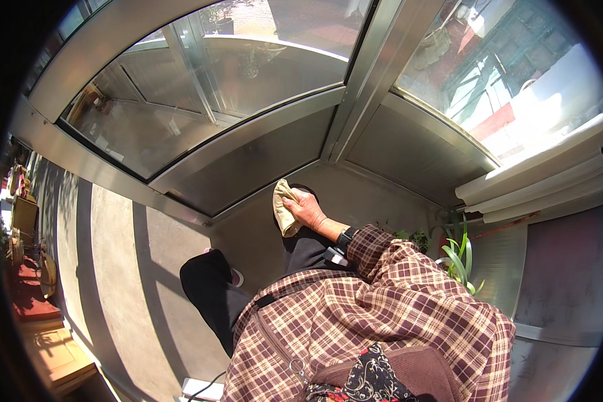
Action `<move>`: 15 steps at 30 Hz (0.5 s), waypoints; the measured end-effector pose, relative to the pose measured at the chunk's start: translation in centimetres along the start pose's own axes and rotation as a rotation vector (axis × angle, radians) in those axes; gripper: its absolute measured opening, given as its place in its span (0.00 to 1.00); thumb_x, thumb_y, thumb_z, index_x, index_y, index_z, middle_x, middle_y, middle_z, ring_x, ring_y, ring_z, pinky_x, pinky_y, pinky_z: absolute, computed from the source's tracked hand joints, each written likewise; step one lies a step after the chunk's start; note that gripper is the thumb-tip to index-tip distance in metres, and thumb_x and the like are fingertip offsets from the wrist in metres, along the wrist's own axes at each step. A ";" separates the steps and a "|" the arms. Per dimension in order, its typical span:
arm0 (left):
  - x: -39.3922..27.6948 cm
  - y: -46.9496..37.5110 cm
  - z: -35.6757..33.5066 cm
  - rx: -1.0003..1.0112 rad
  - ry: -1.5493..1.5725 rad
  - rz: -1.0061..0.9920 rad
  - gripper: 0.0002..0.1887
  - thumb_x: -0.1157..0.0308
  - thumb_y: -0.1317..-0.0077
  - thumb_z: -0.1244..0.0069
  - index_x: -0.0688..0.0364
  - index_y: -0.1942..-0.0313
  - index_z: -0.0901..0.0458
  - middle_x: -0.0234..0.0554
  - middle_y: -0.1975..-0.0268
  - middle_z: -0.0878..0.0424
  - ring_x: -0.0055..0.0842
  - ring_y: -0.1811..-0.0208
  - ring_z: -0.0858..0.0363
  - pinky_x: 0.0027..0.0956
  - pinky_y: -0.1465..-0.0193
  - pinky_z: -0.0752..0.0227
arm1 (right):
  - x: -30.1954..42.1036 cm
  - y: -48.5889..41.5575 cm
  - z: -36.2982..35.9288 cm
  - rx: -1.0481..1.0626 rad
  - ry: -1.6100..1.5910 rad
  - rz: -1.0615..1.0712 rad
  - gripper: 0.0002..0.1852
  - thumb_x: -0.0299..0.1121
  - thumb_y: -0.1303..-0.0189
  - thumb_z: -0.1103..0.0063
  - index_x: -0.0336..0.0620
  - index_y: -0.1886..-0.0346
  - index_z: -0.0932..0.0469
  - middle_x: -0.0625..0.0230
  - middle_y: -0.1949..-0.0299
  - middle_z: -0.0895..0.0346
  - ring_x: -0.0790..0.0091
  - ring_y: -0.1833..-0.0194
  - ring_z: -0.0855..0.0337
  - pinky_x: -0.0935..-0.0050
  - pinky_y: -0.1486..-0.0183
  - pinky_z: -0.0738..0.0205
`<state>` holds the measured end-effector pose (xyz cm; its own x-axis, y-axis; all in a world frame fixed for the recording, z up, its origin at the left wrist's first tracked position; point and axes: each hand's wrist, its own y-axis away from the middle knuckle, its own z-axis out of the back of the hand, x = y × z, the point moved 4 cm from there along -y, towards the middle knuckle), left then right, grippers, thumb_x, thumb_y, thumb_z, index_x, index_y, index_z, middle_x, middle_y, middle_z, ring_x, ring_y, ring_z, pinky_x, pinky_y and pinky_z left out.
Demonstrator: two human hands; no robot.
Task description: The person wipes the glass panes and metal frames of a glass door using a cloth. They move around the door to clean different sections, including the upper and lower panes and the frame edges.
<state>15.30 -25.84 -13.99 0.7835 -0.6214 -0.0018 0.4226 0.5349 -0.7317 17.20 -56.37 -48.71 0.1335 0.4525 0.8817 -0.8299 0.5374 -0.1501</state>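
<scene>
My right hand grips a folded beige cloth, its thumb lying over the fabric. The hand is above my dark-trousered knee, and a dark watch is on the wrist. Beyond the hand stands a metal-framed glass door with a solid lower panel; I cannot tell whether the cloth touches anything but the hand. A plaid sleeve covers the right arm. My left hand is out of view.
Right of the door is a framed window with a white curtain. A leafy plant stands near my right elbow. At the left, the doorway opens onto a striped, sunlit floor; a wooden cabinet is at lower left.
</scene>
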 end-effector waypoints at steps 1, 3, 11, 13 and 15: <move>0.1 0.0 -0.1 -0.003 0.005 0.002 0.24 0.59 0.27 0.57 0.69 0.40 0.28 0.51 0.40 0.22 0.40 0.37 0.26 0.44 0.35 0.33 | -0.2 0.4 0.1 0.013 0.026 -0.034 0.12 0.37 0.36 0.41 0.36 0.61 0.23 0.54 0.69 0.21 0.57 0.66 0.19 0.63 0.60 0.26; 0.0 0.0 -0.2 0.001 0.002 -0.008 0.23 0.59 0.27 0.57 0.69 0.40 0.28 0.51 0.40 0.22 0.40 0.37 0.26 0.44 0.35 0.33 | -0.3 0.4 0.0 0.043 0.047 -0.051 0.12 0.36 0.36 0.41 0.37 0.59 0.22 0.54 0.68 0.21 0.58 0.65 0.19 0.65 0.58 0.25; -0.6 0.2 -0.3 0.018 0.009 -0.006 0.22 0.61 0.26 0.57 0.69 0.41 0.28 0.51 0.40 0.22 0.40 0.37 0.26 0.45 0.35 0.33 | -0.1 0.5 0.2 0.021 0.065 -0.042 0.11 0.37 0.35 0.41 0.37 0.62 0.23 0.53 0.70 0.21 0.56 0.66 0.19 0.62 0.60 0.25; -0.7 0.3 -0.4 0.017 0.015 -0.009 0.22 0.61 0.26 0.57 0.69 0.41 0.28 0.51 0.41 0.22 0.40 0.37 0.26 0.45 0.35 0.33 | 0.2 0.6 0.3 -0.029 0.030 0.027 0.12 0.37 0.35 0.41 0.37 0.64 0.24 0.53 0.72 0.22 0.55 0.67 0.19 0.61 0.62 0.26; -0.7 0.4 -0.3 0.019 0.006 -0.016 0.22 0.61 0.26 0.57 0.69 0.41 0.27 0.51 0.41 0.22 0.40 0.37 0.26 0.45 0.35 0.33 | 0.1 0.6 0.2 -0.003 0.021 -0.020 0.11 0.37 0.35 0.41 0.38 0.61 0.23 0.53 0.70 0.21 0.54 0.65 0.18 0.62 0.60 0.25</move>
<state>14.75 -25.40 -14.48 0.7741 -0.6331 0.0059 0.4437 0.5358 -0.7184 16.64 -56.13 -48.64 0.1614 0.4567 0.8748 -0.8251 0.5488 -0.1342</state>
